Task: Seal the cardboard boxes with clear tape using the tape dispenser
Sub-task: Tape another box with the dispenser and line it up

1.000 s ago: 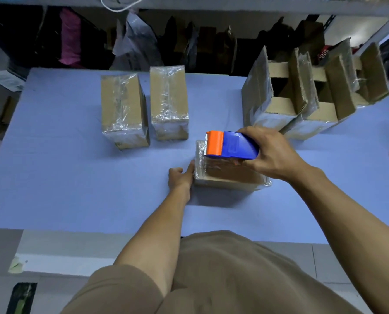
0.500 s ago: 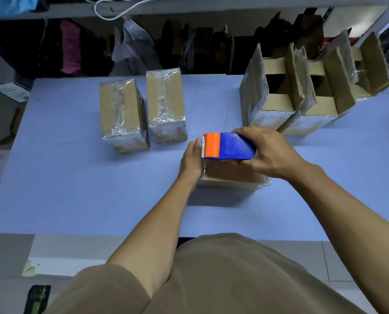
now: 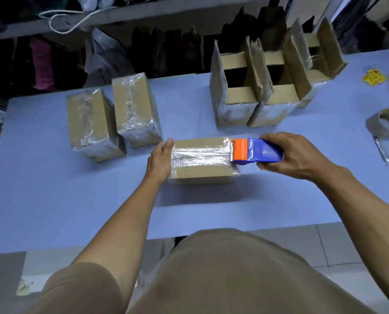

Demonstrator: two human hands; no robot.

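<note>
A small cardboard box (image 3: 202,173) lies on the blue table (image 3: 53,189) in front of me. A shiny strip of clear tape (image 3: 200,155) runs along its top from left to right. My left hand (image 3: 160,159) presses flat against the box's left end. My right hand (image 3: 295,155) grips the blue and orange tape dispenser (image 3: 254,151), whose orange head sits at the box's right top edge with the tape still joined to it.
Two taped boxes (image 3: 93,123) (image 3: 134,109) lie at the back left. Three open boxes (image 3: 263,87) with raised flaps stand at the back right. A tape roll core (image 3: 386,124), a pen-like tool (image 3: 381,150) and yellow labels (image 3: 373,75) lie at the far right.
My right hand pulled the dispenser from the box's left end across to its right end, laying tape along the top. My left hand stayed pressed on the left end.
</note>
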